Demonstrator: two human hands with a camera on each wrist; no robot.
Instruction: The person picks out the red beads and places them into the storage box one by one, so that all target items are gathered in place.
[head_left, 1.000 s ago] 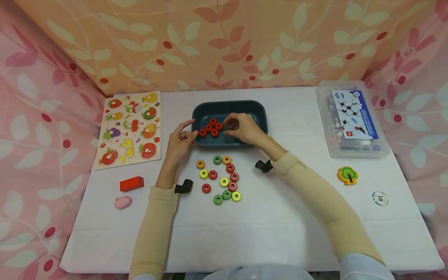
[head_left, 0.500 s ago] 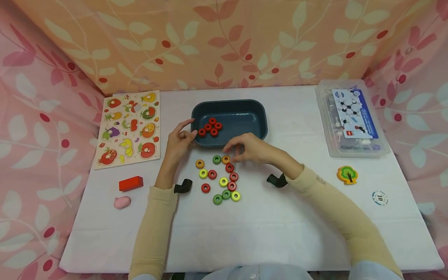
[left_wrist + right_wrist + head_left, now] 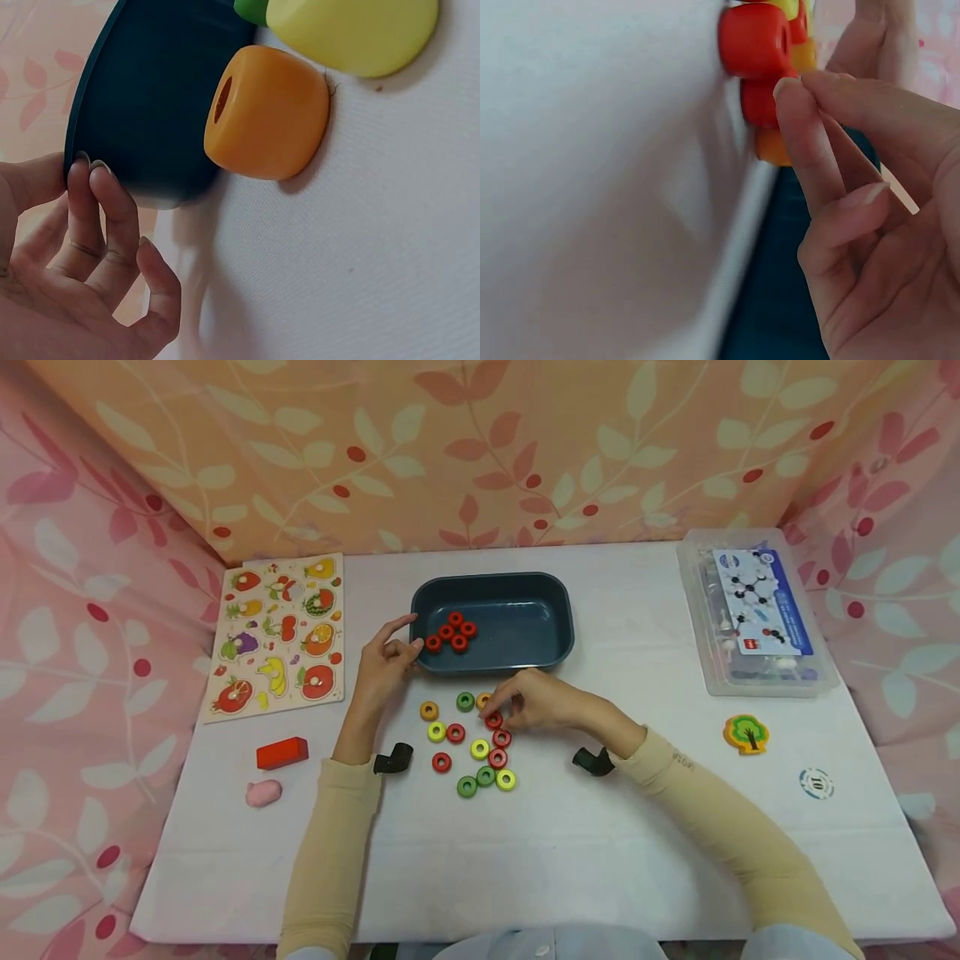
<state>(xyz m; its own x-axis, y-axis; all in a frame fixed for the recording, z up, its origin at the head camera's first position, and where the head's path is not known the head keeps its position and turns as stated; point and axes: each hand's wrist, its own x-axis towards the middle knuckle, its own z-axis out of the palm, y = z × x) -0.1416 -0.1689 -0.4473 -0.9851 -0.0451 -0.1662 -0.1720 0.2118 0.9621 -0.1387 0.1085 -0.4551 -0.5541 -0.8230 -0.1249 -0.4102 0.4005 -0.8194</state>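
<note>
A dark blue tray (image 3: 525,622) holds several red ring beads (image 3: 457,620) at its left end. My left hand (image 3: 381,672) grips the tray's left wall; in the left wrist view, thumb and fingertips meet at the rim (image 3: 84,97). Over the loose beads in front of the tray is my right hand (image 3: 547,703), its thumb and forefinger pinching a red bead (image 3: 493,721). The right wrist view shows the fingertips against this bead (image 3: 759,105), partly hiding it. An orange bead (image 3: 483,700) lies just behind it, partly covered by the fingers.
Several green, yellow, orange and red beads (image 3: 479,749) lie around. At left are a fruit puzzle board (image 3: 292,643), a red block (image 3: 282,753) and a pink pig figure (image 3: 263,793). At right are a clear plastic case (image 3: 757,618), a tree piece (image 3: 746,734) and a round chip (image 3: 816,783).
My right hand has come out of the tray, moved toward me and closed its fingertips on a red bead among the loose ones. The left hand stays at the tray's wall.
</note>
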